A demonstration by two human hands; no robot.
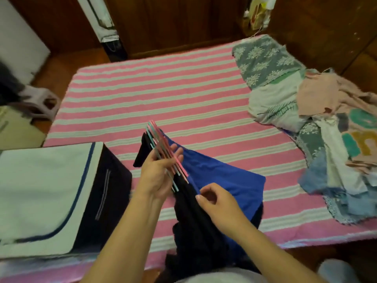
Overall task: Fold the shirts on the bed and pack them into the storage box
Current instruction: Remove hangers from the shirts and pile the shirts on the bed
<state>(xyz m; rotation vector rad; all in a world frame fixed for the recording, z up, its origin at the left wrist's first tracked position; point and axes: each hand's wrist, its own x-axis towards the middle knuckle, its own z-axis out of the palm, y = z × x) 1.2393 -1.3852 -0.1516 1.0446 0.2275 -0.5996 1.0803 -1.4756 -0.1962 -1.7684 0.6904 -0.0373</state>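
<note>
My left hand (158, 172) grips a bundle of thin pink and teal hangers (163, 148) above the near part of the bed. A black shirt (195, 219) hangs from them down toward me. Under it, a blue shirt (222, 178) lies spread on the pink and white striped bedsheet (163, 94). My right hand (216, 203) pinches the black shirt's edge just below the hangers. The dark storage box (106, 193) with its white lid (40, 190) stands at the near left of the bed. A pile of unfolded shirts (326, 144) lies along the right side.
A grey floral cloth (263, 60) lies at the bed's far right corner. A pale plastic stool (42, 103) stands on the floor at left. Wooden furniture (173, 23) lines the wall behind the bed.
</note>
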